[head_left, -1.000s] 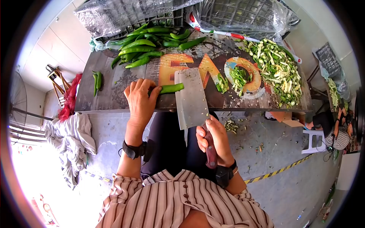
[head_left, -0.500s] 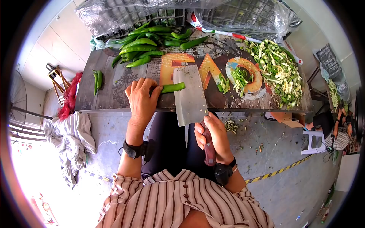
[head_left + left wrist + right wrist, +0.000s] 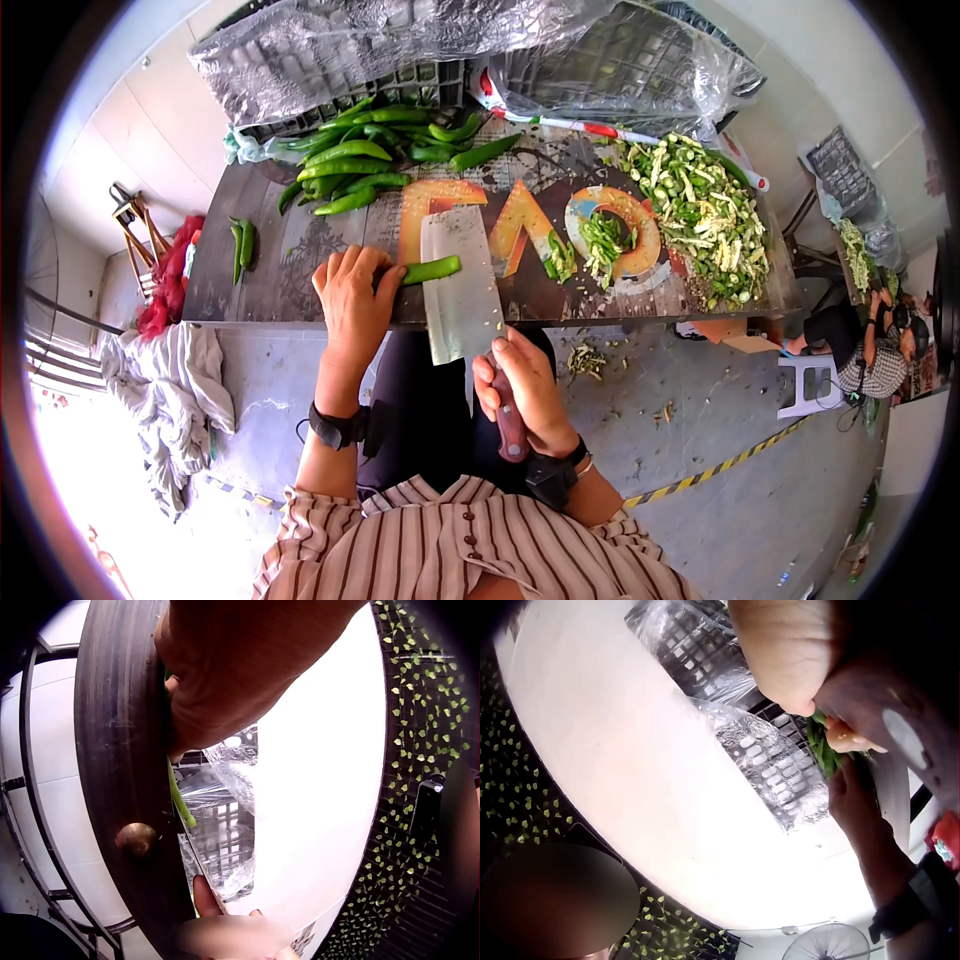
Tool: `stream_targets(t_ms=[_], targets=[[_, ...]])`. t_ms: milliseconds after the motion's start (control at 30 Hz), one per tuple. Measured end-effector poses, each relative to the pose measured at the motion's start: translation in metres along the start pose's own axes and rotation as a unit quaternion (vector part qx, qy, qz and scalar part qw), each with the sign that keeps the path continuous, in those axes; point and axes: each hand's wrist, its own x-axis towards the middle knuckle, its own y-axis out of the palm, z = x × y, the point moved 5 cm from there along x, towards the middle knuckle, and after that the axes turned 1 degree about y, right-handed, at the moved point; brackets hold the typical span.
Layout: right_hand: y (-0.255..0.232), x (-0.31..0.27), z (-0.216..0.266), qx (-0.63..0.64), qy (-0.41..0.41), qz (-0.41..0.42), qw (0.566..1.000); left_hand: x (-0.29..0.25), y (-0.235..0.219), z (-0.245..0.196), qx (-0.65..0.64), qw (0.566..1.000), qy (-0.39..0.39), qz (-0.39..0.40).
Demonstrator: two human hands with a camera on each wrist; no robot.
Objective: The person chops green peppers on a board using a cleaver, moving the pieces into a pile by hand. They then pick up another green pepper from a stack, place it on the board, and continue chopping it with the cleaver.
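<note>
On the table's near edge, my left hand [image 3: 354,297] grips one end of a green pepper [image 3: 433,270], whose other end meets the blade of a cleaver [image 3: 460,285]. My right hand [image 3: 525,388] holds the cleaver by its dark red handle [image 3: 511,425], with the broad blade lying across the table edge. In the left wrist view the pepper [image 3: 182,806] sticks out past the left hand [image 3: 225,667] toward the blade. The right wrist view has the right hand [image 3: 795,652] close up around the handle [image 3: 900,712].
Whole green peppers [image 3: 350,165] are heaped at the back left, with a couple more [image 3: 242,248] at the left end. A large pile of cut pepper [image 3: 700,215] covers the right end, beside small cut heaps [image 3: 604,245]. Plastic-covered crates [image 3: 400,60] stand behind.
The head view has shifted, so the table and both hands appear lower and slightly left. My left hand still holds the pepper and my right hand the cleaver.
</note>
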Motion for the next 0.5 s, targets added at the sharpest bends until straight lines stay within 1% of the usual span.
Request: stream_targets(t_ms=[200, 267, 400, 467, 500], targets=[[-0.002, 0.002, -0.003, -0.008, -0.001, -0.003, 1.000, -0.002, 0.001, 0.001, 0.006, 1.000, -0.011, 0.010], [-0.001, 0.004, -0.002, -0.002, -0.002, 0.005, 1.000, -0.001, 0.001, 0.001, 0.011, 1.000, 0.003, 0.005], [-0.005, 0.003, -0.003, 0.001, 0.005, -0.003, 1.000, 0.000, -0.007, -0.001, 0.031, 0.999, 0.025, -0.005], [-0.006, 0.002, -0.003, -0.003, 0.002, -0.004, 1.000, -0.002, -0.014, 0.001, 0.029, 0.999, 0.025, -0.009], [-0.006, 0.001, -0.003, 0.000, 0.004, -0.004, 1.000, -0.005, -0.017, 0.005, 0.037, 0.999, 0.011, -0.011]])
